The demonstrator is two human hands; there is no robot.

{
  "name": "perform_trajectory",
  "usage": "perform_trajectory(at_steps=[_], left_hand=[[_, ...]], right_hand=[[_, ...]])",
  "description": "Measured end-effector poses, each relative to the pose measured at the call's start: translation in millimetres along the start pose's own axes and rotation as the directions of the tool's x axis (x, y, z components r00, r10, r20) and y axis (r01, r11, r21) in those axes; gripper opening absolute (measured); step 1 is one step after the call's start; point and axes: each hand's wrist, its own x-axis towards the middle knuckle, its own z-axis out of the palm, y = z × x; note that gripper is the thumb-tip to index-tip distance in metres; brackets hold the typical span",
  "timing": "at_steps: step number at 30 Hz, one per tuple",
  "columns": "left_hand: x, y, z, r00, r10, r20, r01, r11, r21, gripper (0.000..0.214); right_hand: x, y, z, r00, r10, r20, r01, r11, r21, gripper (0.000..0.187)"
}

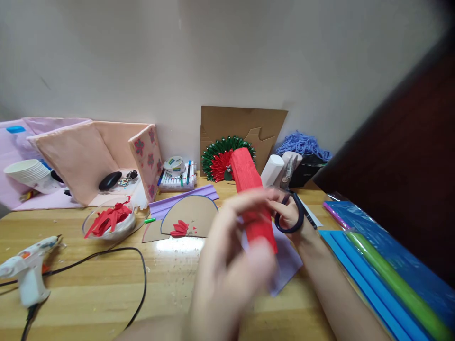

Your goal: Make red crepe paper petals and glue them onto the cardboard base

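Blurred by motion, my left hand [231, 265] has its fingers curled around a folded length of red crepe paper [248, 170] held up above the table. Just beyond it on the right, my right hand [289, 213] grips scissors [300, 220] by their dark handle loops, and its fingertips are close to or against the paper's edge. The scissor blades are mostly hidden. Under the hands lies a sheet of purple paper [289, 265]. A rounded cardboard piece [194, 213] with several red paper petals [180, 228] stuck on it lies left of the hands.
At left are a white glue gun [33, 267] with its black cord [144, 270] and a clear bowl [130, 226] of red strips. Behind stand pink boxes [74, 156], markers [181, 180] and a green-and-red fan-shaped craft [222, 163] against cardboard [241, 118]. Blue and green rolls [377, 255] lie right.
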Motion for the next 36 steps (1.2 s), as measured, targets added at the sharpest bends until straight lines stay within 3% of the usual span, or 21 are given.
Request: perform_trajectory(at_steps=[2,5,7,9,11,13,14,15,17,20,23,25,26,27,29,32,34,36], left_hand=[[14.6,-14.8,10.4,0.987,-0.156,0.03,0.155,0.988,0.026,0.061],[41.0,-50.6,15.6,0.911,-0.406,0.077,0.402,0.914,0.057,0.045],[55.5,-73.9,10.2,0.913,-0.403,0.065,0.402,0.915,0.017,0.029],[66.4,-90.2,0.5,0.937,-0.339,-0.083,0.331,0.939,-0.098,0.023],[74.9,-98.6,-9.9,0.938,-0.313,-0.151,0.293,0.946,-0.139,0.023],[81.3,-101.7,-17.9,0.94,-0.302,-0.162,0.277,0.947,-0.161,0.029],[83.5,-102.4,-20.6,0.941,-0.302,-0.156,0.275,0.946,-0.17,0.034],[84.8,-102.9,-22.3,0.942,-0.304,-0.142,0.278,0.944,-0.176,0.039],[85.0,-103.9,-23.2,0.946,-0.31,-0.096,0.292,0.942,-0.166,0.048],[81.1,-105.8,-19.8,0.941,-0.338,-0.034,0.33,0.932,-0.151,0.056],[76.3,-107.5,-13.8,0.927,-0.372,0.032,0.369,0.899,-0.234,0.058],[74.0,-108.0,-9.7,0.928,-0.351,0.126,0.373,0.865,-0.334,0.058],[73.4,-107.6,-8.0,0.931,-0.328,0.16,0.365,0.853,-0.373,0.056],[73.4,-106.4,-6.8,0.934,-0.308,0.18,0.355,0.848,-0.393,0.054],[75.6,-100.9,-7.0,0.939,-0.291,0.184,0.341,0.856,-0.389,0.048],[84.2,-85.5,-14.8,0.947,-0.266,0.178,0.318,0.852,-0.415,0.032],[90.0,-74.3,-22.5,0.955,-0.248,0.16,0.295,0.81,-0.506,0.028],[92.6,-66.2,-28.0,0.94,-0.304,0.157,0.339,0.77,-0.541,0.044]], right_hand=[[-3.1,-1.3,5.2,0.999,-0.038,0.013,0.037,0.999,0.039,0.027],[-9.6,-3.0,14.7,0.992,-0.058,0.11,0.064,0.996,-0.055,0.023],[-12.5,-4.1,17.9,0.986,0.005,0.164,0.024,0.984,-0.176,0.019],[-12.5,-4.7,15.7,0.992,0.052,0.112,-0.012,0.945,-0.326,0.012],[-9.1,-3.1,8.5,0.999,0.046,0.002,-0.036,0.824,-0.565,0.004],[-3.8,2.6,-0.9,0.996,0.065,-0.065,-0.09,0.576,-0.812,0.006],[-1.0,7.2,-5.1,0.991,0.103,-0.081,-0.118,0.441,-0.89,0.009],[1.4,12.7,-8.5,0.986,0.139,-0.095,-0.14,0.36,-0.923,0.01],[4.4,24.5,-11.8,0.975,0.193,-0.111,-0.167,0.304,-0.938,0.011],[3.5,34.8,-7.0,0.971,0.214,-0.107,-0.174,0.323,-0.93,0.014],[-2.5,30.6,7.7,0.986,0.161,-0.052,-0.113,0.396,-0.911,0.024],[-8.3,24.9,20.4,0.986,0.146,0.084,-0.005,0.524,-0.851,0.028],[-11.6,23.0,26.9,0.968,0.156,0.196,0.058,0.625,-0.779,0.028],[-14.8,22.4,32.9,0.924,0.17,0.344,0.087,0.78,-0.619,0.028],[-20.6,25.0,43.4,0.86,0.193,0.472,-0.009,0.931,-0.365,0.026],[-26.4,33.6,54.3,0.869,0.259,0.422,-0.153,0.951,-0.269,0.022],[-29.6,38.4,59.8,0.893,0.223,0.392,-0.108,0.95,-0.293,0.029],[-33.7,41.7,64.8,0.914,0.138,0.381,0.005,0.936,-0.352,0.036]])
